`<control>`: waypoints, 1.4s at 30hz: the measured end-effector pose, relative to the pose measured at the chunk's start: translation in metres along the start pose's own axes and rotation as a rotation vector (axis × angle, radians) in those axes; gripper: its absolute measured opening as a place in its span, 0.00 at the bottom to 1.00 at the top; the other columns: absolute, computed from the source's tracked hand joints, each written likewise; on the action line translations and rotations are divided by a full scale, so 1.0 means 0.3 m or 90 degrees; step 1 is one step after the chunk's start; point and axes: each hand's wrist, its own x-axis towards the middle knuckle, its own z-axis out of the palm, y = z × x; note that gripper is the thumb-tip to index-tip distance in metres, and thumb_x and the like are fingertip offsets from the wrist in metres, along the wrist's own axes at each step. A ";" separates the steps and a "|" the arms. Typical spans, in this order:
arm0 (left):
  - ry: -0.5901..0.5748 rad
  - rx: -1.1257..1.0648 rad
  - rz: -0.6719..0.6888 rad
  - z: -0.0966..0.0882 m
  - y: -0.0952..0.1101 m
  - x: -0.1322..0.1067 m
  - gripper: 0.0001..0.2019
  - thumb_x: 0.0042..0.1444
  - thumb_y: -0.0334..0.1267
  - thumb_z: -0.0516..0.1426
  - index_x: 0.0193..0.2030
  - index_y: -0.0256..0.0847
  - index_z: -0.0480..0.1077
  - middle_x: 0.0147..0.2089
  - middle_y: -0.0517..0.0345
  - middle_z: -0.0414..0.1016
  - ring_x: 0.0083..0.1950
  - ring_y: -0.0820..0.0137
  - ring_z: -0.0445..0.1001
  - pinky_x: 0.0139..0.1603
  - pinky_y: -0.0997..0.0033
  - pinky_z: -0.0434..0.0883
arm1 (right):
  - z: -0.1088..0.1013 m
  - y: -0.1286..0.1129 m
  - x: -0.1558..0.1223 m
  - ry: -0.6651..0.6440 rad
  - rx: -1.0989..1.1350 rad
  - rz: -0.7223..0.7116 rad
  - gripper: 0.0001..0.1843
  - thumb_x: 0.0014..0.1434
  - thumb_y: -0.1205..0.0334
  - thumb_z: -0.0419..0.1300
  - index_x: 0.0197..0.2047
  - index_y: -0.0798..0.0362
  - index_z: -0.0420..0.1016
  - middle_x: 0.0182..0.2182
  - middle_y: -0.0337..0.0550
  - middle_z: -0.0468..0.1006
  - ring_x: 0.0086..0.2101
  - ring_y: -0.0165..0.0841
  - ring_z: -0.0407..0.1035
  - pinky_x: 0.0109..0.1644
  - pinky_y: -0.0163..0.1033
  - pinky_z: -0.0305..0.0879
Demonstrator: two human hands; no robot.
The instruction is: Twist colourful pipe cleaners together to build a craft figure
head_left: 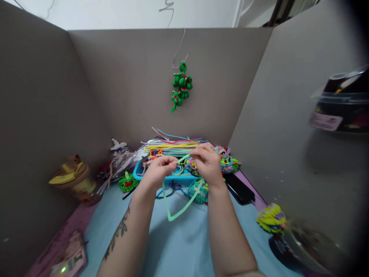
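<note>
Both my hands are raised over the light blue table top, each pinching one end of a mint-green pipe cleaner [179, 211]. My left hand [159, 170] is closed on its left end; my right hand [208, 163] is closed on the other. Between them the pipe cleaner hangs down in a V-shaped loop. Just behind my hands lies a blue tray [173, 177] piled with coloured pipe cleaners [173, 145]. A teal fuzzy craft piece [198, 191] lies under my right wrist.
Grey cardboard walls box in the desk on three sides. A green pipe-cleaner figure [181, 85] hangs from a wire hook on the back wall. A yellow-brown cup [75, 180] stands left, a black phone [239, 187] right, a yellow craft piece [271, 218] near right.
</note>
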 end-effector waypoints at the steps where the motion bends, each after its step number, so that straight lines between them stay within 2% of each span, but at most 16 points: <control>1: -0.019 -0.056 -0.034 -0.001 0.004 0.000 0.11 0.40 0.40 0.63 0.24 0.36 0.68 0.20 0.65 0.60 0.20 0.79 0.55 0.21 0.77 0.51 | 0.000 -0.003 0.000 0.002 0.001 -0.002 0.09 0.56 0.70 0.57 0.30 0.50 0.76 0.28 0.41 0.73 0.34 0.34 0.65 0.40 0.42 0.62; 5: -0.100 -0.251 -0.133 0.004 0.003 0.002 0.15 0.34 0.40 0.66 0.23 0.36 0.65 0.19 0.66 0.55 0.20 0.80 0.53 0.19 0.78 0.49 | 0.003 -0.012 0.000 -0.004 0.008 0.002 0.09 0.57 0.70 0.56 0.29 0.49 0.75 0.28 0.40 0.73 0.34 0.34 0.66 0.40 0.42 0.63; 8: -0.099 -0.279 -0.100 0.014 -0.006 0.004 0.15 0.36 0.41 0.66 0.25 0.37 0.66 0.21 0.64 0.57 0.22 0.79 0.57 0.22 0.78 0.55 | 0.003 -0.016 0.000 -0.001 0.013 0.015 0.09 0.56 0.69 0.57 0.28 0.49 0.75 0.28 0.40 0.72 0.33 0.34 0.66 0.40 0.42 0.63; 11: 0.002 -0.120 0.032 0.019 -0.006 0.001 0.10 0.44 0.40 0.63 0.30 0.37 0.69 0.24 0.62 0.63 0.24 0.77 0.61 0.24 0.77 0.60 | 0.000 -0.015 0.001 0.001 0.019 0.029 0.07 0.56 0.68 0.58 0.27 0.50 0.74 0.27 0.40 0.72 0.32 0.34 0.66 0.40 0.42 0.63; 17: 0.200 0.393 0.473 0.002 -0.004 -0.008 0.02 0.51 0.34 0.60 0.31 0.41 0.74 0.32 0.57 0.73 0.36 0.70 0.71 0.38 0.69 0.68 | -0.001 -0.007 0.001 -0.029 0.058 0.093 0.07 0.54 0.70 0.58 0.26 0.51 0.72 0.27 0.39 0.71 0.32 0.33 0.66 0.38 0.40 0.63; 19: 0.231 0.480 0.558 -0.006 -0.012 -0.011 0.03 0.53 0.34 0.59 0.34 0.42 0.74 0.33 0.57 0.74 0.36 0.71 0.72 0.39 0.70 0.69 | -0.001 -0.008 0.000 -0.050 0.068 0.106 0.08 0.54 0.70 0.58 0.26 0.51 0.72 0.26 0.39 0.71 0.31 0.33 0.66 0.37 0.39 0.63; 22: 0.238 0.550 0.602 -0.013 -0.020 -0.016 0.04 0.55 0.33 0.57 0.36 0.41 0.73 0.35 0.55 0.74 0.37 0.70 0.72 0.40 0.70 0.69 | -0.002 -0.010 0.000 -0.076 0.075 0.107 0.08 0.53 0.71 0.58 0.26 0.51 0.73 0.27 0.39 0.71 0.31 0.32 0.65 0.37 0.39 0.62; 24: 0.219 0.576 0.579 -0.010 -0.017 -0.020 0.04 0.56 0.33 0.56 0.35 0.41 0.72 0.35 0.54 0.74 0.38 0.69 0.71 0.41 0.69 0.68 | -0.003 -0.010 0.000 -0.084 0.076 0.098 0.07 0.53 0.72 0.58 0.26 0.51 0.73 0.27 0.39 0.71 0.31 0.32 0.65 0.38 0.39 0.62; 27: 0.215 0.526 0.470 0.006 -0.003 -0.021 0.07 0.57 0.35 0.52 0.30 0.39 0.69 0.32 0.55 0.70 0.36 0.69 0.68 0.38 0.69 0.65 | -0.004 -0.007 0.000 -0.095 0.065 0.071 0.08 0.55 0.71 0.57 0.28 0.51 0.74 0.28 0.39 0.72 0.33 0.32 0.66 0.39 0.40 0.62; 29: 0.190 0.409 0.346 0.017 0.003 -0.019 0.11 0.57 0.37 0.52 0.25 0.39 0.64 0.26 0.59 0.65 0.30 0.71 0.64 0.32 0.72 0.62 | -0.005 -0.003 -0.002 -0.084 0.050 0.046 0.09 0.56 0.71 0.56 0.29 0.50 0.75 0.28 0.40 0.72 0.34 0.33 0.66 0.40 0.41 0.63; 32: 0.052 0.156 0.127 0.024 0.002 -0.014 0.12 0.54 0.41 0.53 0.22 0.39 0.60 0.20 0.65 0.54 0.22 0.75 0.54 0.23 0.75 0.54 | -0.007 0.000 -0.005 -0.032 0.025 0.009 0.09 0.56 0.70 0.56 0.29 0.49 0.76 0.28 0.40 0.72 0.34 0.34 0.66 0.40 0.41 0.63; 34: -0.023 0.033 0.033 0.022 -0.003 -0.011 0.13 0.52 0.43 0.56 0.23 0.39 0.60 0.20 0.67 0.53 0.21 0.77 0.52 0.22 0.76 0.51 | -0.006 0.001 -0.006 -0.015 0.018 0.008 0.09 0.56 0.69 0.57 0.28 0.48 0.76 0.29 0.40 0.72 0.34 0.34 0.66 0.40 0.42 0.63; 35: -0.033 0.005 0.015 0.020 -0.006 -0.009 0.13 0.51 0.44 0.56 0.24 0.39 0.61 0.21 0.66 0.55 0.22 0.77 0.53 0.23 0.76 0.52 | -0.004 0.002 -0.006 -0.025 0.024 0.020 0.09 0.56 0.69 0.56 0.28 0.49 0.75 0.29 0.41 0.72 0.35 0.34 0.66 0.41 0.42 0.63; 37: -0.025 -0.015 0.012 0.016 -0.010 -0.006 0.13 0.51 0.46 0.57 0.26 0.38 0.62 0.23 0.64 0.61 0.24 0.77 0.57 0.25 0.77 0.55 | 0.006 0.006 -0.007 -0.062 0.060 0.079 0.07 0.56 0.68 0.57 0.30 0.49 0.75 0.30 0.41 0.72 0.35 0.34 0.67 0.40 0.41 0.64; 39: -0.010 -0.034 0.025 0.009 -0.012 -0.002 0.14 0.53 0.47 0.55 0.28 0.39 0.62 0.26 0.62 0.65 0.26 0.76 0.61 0.26 0.77 0.59 | 0.021 0.014 -0.008 -0.099 0.145 0.193 0.05 0.55 0.66 0.57 0.35 0.50 0.73 0.28 0.38 0.71 0.30 0.32 0.67 0.33 0.38 0.64; 42: 0.021 -0.079 0.040 -0.013 -0.012 0.006 0.14 0.55 0.46 0.54 0.27 0.40 0.58 0.23 0.64 0.64 0.24 0.76 0.62 0.24 0.77 0.59 | 0.040 0.033 -0.010 -0.108 0.351 0.385 0.13 0.52 0.64 0.59 0.43 0.49 0.69 0.23 0.32 0.66 0.18 0.24 0.59 0.20 0.31 0.54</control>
